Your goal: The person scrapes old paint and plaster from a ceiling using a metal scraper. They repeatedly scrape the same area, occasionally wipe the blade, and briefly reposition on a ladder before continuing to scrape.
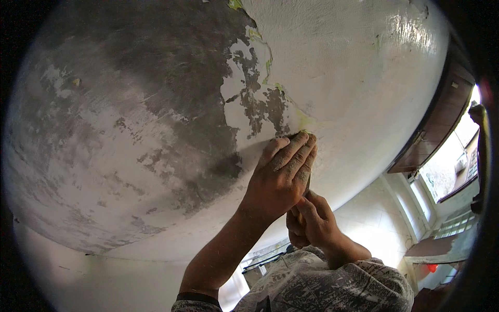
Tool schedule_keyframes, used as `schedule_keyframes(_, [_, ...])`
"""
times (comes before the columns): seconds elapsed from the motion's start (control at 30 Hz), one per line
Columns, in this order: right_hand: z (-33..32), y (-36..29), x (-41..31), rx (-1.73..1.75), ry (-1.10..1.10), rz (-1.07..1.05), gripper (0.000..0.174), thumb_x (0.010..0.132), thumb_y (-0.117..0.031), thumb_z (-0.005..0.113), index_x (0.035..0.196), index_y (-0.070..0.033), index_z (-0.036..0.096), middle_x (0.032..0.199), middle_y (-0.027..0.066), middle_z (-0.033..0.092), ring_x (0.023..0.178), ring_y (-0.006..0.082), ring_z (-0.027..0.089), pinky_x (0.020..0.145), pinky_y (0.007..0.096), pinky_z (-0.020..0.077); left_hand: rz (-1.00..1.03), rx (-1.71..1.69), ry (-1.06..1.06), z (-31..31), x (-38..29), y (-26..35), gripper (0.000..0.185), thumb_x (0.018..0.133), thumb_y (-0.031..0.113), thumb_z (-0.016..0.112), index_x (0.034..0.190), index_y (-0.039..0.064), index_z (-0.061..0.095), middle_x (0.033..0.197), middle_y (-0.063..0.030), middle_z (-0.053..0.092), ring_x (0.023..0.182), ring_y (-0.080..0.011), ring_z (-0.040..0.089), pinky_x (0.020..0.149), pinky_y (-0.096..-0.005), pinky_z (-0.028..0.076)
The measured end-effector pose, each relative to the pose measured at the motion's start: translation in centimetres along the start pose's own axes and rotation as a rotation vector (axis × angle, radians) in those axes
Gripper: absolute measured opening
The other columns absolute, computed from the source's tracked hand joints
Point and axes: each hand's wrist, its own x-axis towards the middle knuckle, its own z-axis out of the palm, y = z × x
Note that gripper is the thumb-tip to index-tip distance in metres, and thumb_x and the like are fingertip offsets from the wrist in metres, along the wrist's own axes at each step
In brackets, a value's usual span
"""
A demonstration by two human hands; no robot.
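Observation:
My left hand (284, 167), its fingers dusty and close together, lies flat over the blade of a scraper and presses it toward a plaster surface (351, 78). Only a thin dark edge of the scraper (309, 183) shows beside the hand; most of the blade is hidden. Just below, my right hand (317, 224) is closed around the handle. The fingertips meet the lower end of a ragged, yellow-green paint edge (306, 119). Left of it, the coating is gone and a dark grey patch (187, 58) lies bare, with white remnants (234, 113) along its border.
A dark wooden door or shutter (440, 117) stands at the right, beside a bright opening (448, 163). Pale tiles (370, 206) lie beyond my right arm. A ledge (436, 257) with a red object (432, 268) beneath it shows at lower right. My patterned shirt (319, 284) fills the bottom.

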Motion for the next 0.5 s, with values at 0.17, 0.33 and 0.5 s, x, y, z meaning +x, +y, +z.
schedule_keyframes(0.17, [-0.8, -0.5, 0.2, -0.068, -0.020, -0.033, 0.027, 0.101, -0.029, 0.037, 0.093, -0.003, 0.043, 0.058, 0.0025, 0.044, 0.039, 0.0097, 0.039, 0.034, 0.0256, 0.0330, -0.005, 0.013, 0.005, 0.4, 0.4, 0.1, 0.034, 0.087, 0.016, 0.050, 0.115, 0.003, 0.064, 0.125, -0.0062, 0.060, 0.122, -0.0195, 0.051, 0.102, -0.0385, 0.035])
schedule_keyframes(0.33, [-1.5, -1.2, 0.1, -0.081, -0.008, 0.002, 0.027, 0.100, -0.029, 0.039, 0.093, -0.003, 0.044, 0.060, 0.0021, 0.046, 0.042, 0.0083, 0.040, 0.035, 0.0247, 0.0335, -0.012, -0.008, 0.055, 1.0, 0.8, 0.2, 0.032, 0.088, 0.016, 0.049, 0.113, 0.003, 0.066, 0.121, -0.0059, 0.063, 0.119, -0.0189, 0.053, 0.100, -0.0368, 0.034])
schedule_keyframes(0.5, [-1.7, -1.5, 0.3, -0.087, 0.018, 0.029, 0.029, 0.100, -0.031, 0.041, 0.094, -0.002, 0.045, 0.060, 0.0015, 0.046, 0.042, 0.0078, 0.040, 0.036, 0.0241, 0.0337, -0.017, -0.025, 0.102, 1.4, 0.9, 0.2, 0.031, 0.088, 0.015, 0.049, 0.111, 0.003, 0.066, 0.119, -0.0062, 0.064, 0.118, -0.0188, 0.054, 0.100, -0.0370, 0.034])
